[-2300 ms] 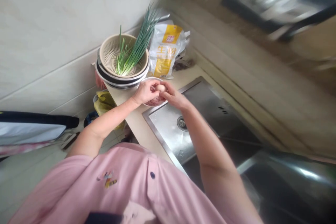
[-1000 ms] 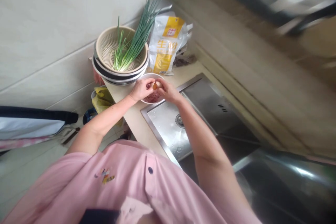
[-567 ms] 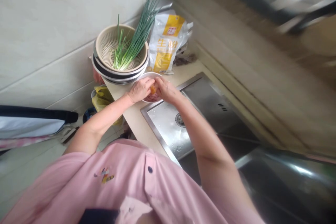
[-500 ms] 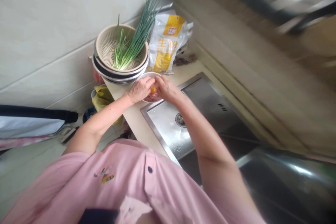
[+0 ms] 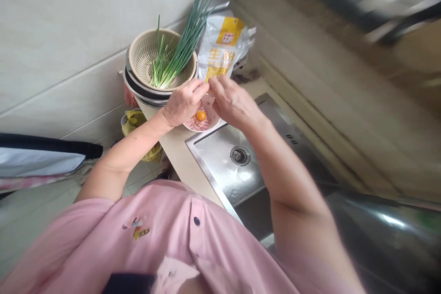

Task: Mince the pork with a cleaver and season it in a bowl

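Note:
A white bowl [image 5: 215, 121] holds pink minced meat [image 5: 197, 124] with a whole egg yolk [image 5: 200, 115] on top. Over its left rim, my left hand [image 5: 184, 103] is closed, its fingers curled downward. My right hand [image 5: 232, 100] is bent above the right rim, fingers also curled in. The fingertips of both hands meet over the far side of the bowl. Whatever they grip is hidden behind the fingers.
Behind the bowl, a beige colander [image 5: 138, 55] with green scallions [image 5: 184, 50] rests on stacked basins. A white and yellow starch bag [image 5: 223, 46] stands beside it. The steel sink [image 5: 220, 161] lies to the right; a yellow plastic bag [image 5: 132, 121] hangs below left.
Both hands have risen from the bowl and moved slightly away from me. The yolk, earlier between my hands, now lies in full view on the meat.

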Demonstrator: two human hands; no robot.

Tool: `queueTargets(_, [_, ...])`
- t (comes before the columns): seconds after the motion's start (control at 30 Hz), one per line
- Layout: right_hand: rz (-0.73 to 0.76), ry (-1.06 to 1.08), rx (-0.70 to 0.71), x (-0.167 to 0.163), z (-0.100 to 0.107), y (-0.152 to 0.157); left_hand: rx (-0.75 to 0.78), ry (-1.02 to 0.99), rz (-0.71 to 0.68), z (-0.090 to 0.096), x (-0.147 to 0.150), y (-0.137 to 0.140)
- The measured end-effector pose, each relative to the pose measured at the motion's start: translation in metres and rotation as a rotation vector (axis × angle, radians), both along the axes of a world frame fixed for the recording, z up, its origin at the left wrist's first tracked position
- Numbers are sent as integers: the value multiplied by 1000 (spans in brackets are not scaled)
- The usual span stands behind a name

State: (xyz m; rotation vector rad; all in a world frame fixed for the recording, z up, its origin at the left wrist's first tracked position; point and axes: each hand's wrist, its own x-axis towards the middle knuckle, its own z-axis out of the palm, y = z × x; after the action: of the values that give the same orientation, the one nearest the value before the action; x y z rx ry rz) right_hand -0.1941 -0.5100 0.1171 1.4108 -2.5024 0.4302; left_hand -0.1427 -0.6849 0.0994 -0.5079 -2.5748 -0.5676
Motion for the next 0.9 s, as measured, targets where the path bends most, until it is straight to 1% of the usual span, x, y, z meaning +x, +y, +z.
queueTargets(0.07, [37,-81,36,3,-27,-2,84,-138,13,-25,9,4])
queueTargets(0.1, [51,-123,39,6,-40,-1,171,-201,38,-37,15,7])
queueTargets(0.13, [73,-160,30,10,-50,-1,285,-263,62,-48,21,9])
queueTargets(0.17, [85,-184,6,15,-57,0,434,-325,88,-57,29,12])
queueTargets(0.2, [95,-201,-25,21,-62,1,615,-407,116,-65,36,14])
queueTargets(0.27, [121,-227,-77,36,-65,1,1029,-607,133,-73,53,17])
queueTargets(0.3, [138,-242,-89,44,-64,-1,1230,-705,117,-76,61,17])
queueTargets(0.33, [155,-261,-89,53,-64,-5,1409,-789,85,-78,71,16])
queueTargets(0.37, [176,-283,-78,63,-64,-10,1557,-854,46,-79,81,13])
queueTargets(0.4, [198,-307,-63,73,-64,-16,1671,-902,6,-80,92,9])
queueTargets(0.43, [223,-331,-50,83,-65,-23,1752,-937,-28,-81,102,5])
queueTargets(0.5, [290,-383,-60,101,-67,-37,1842,-973,-58,-83,124,-8])
queueTargets(0.57, [351,-447,-122,113,-68,-47,1866,-977,-42,-85,143,-24])
queueTargets(0.6, [358,-485,-161,115,-68,-49,1861,-965,-14,-86,150,-34])
queueTargets(0.67, [309,-545,-223,111,-67,-45,1807,-910,94,-92,160,-58])
queueTargets(0.7, [248,-552,-240,104,-67,-40,1739,-876,169,-97,162,-72])
queueTargets(0.73, [170,-540,-245,96,-66,-33,1641,-824,252,-103,161,-85])
queueTargets(0.77, [84,-511,-236,85,-66,-25,1511,-758,343,-112,158,-98])
queueTargets(0.83, [-81,-432,-180,63,-67,-10,1174,-688,522,-132,149,-122])
queueTargets(0.87, [-138,-401,-137,51,-68,-5,983,-684,594,-142,143,-132])
queueTargets(0.9, [-179,-377,-87,41,-70,-1,793,-702,636,-153,138,-140])
